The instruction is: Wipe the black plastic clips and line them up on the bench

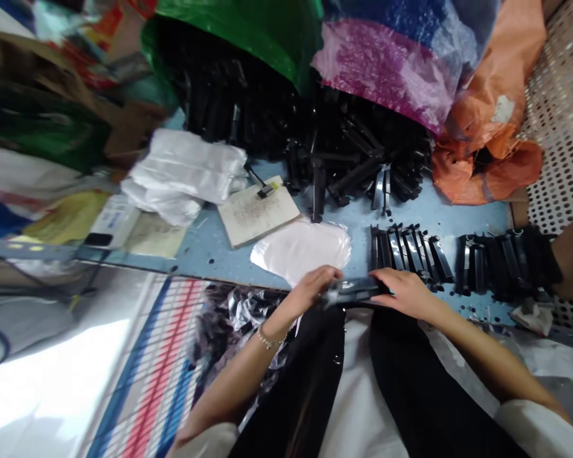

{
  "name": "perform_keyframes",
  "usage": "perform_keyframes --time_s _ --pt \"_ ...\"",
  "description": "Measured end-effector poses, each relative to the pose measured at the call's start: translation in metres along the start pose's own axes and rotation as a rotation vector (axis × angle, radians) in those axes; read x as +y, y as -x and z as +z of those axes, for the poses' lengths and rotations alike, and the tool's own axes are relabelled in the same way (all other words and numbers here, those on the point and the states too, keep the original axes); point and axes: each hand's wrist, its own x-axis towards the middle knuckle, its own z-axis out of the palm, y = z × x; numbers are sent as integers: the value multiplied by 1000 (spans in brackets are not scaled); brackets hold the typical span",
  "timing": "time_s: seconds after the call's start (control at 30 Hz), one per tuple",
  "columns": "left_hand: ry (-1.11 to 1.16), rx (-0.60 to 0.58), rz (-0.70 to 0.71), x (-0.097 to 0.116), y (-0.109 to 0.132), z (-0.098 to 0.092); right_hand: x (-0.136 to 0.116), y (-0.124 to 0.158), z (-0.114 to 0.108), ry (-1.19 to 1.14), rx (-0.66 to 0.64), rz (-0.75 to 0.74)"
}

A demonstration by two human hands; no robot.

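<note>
A long black plastic part (354, 291) lies crosswise at the near edge of the blue table (210, 245), just above the person's lap, and both hands grip it. The left hand (315, 286) closes its fingers around the part's left end, a bead bracelet (267, 338) at the wrist; the right hand (403, 289) covers the right end with its fingers curled over it. The motion blur hides finer detail of the part. Just behind the left hand lies a white plastic sheet (303, 249), flat on the table. To the right of the hands stands a row of black parts (408, 249) laid side by side, and further right a second, denser batch of black parts (501, 262). Behind these a large heap of black parts (353, 159) spills across the table from under a green bag (248, 32) and a pink bag (382, 67). An orange sack (491, 146) slumps at the far right. Left of the heap a beige card (258, 213) carries a small clip (267, 189), next to crumpled white bags (186, 172). A crinkled clear bag (239, 315) hangs below the table edge, beside the left forearm.
</note>
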Motion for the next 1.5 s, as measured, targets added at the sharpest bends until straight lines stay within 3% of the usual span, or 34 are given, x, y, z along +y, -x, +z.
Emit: perform_keyframes --time_s 0.07,0.13,0.2,0.27,0.4,0.53,0.6,0.67,0.73,0.77,0.83,0.97,1.03,1.1,1.17,1.27,1.37,1.5 --pt "-327 418 208 -16 -4 -13 4 -8 7 -384 81 211" --pt "-533 583 323 -31 -10 -23 4 -20 16 -780 184 357" --pt "-558 543 352 -41 -16 -32 -2 -33 27 -1066 263 422" --pt "-437 503 280 -44 -21 -41 -10 -44 35 -1246 293 446" --pt "-113 514 145 -38 -25 -56 -26 -62 44 -1463 255 437" --pt "-57 493 169 -33 -24 -54 -40 -94 59 -1628 156 364" --pt "-138 541 244 -32 -20 -53 -43 -112 71 -1611 173 371" --pt "-349 590 399 -33 -14 -56 -44 -121 80 -1469 316 412" --pt "-612 602 538 -34 -8 -62 -42 -112 82 -1326 446 425" --pt "-713 595 577 -34 -7 -66 -40 -102 81 -1307 437 416" --pt "-802 592 613 -35 -7 -72 -37 -73 76 -1406 220 391" --pt "-768 622 670 -37 -9 -70 -30 -31 78 -1790 -439 420" --pt "-782 623 716 -39 -6 -63 -27 -31 87 -1956 -605 404" --pt "-828 614 767 -42 2 -54 -24 -42 95 -2075 -667 367" --pt "-867 585 815 -47 11 -44 -22 -55 98 -2146 -617 357" --pt "-860 566 842 -54 23 -31 -23 -67 95 -2128 -393 401" --pt "-830 562 846 -54 31 -19 -27 -70 97 -1793 -231 476" --pt "-819 293 932 -46 37 -7 -39 -64 106 -1271 72 506"
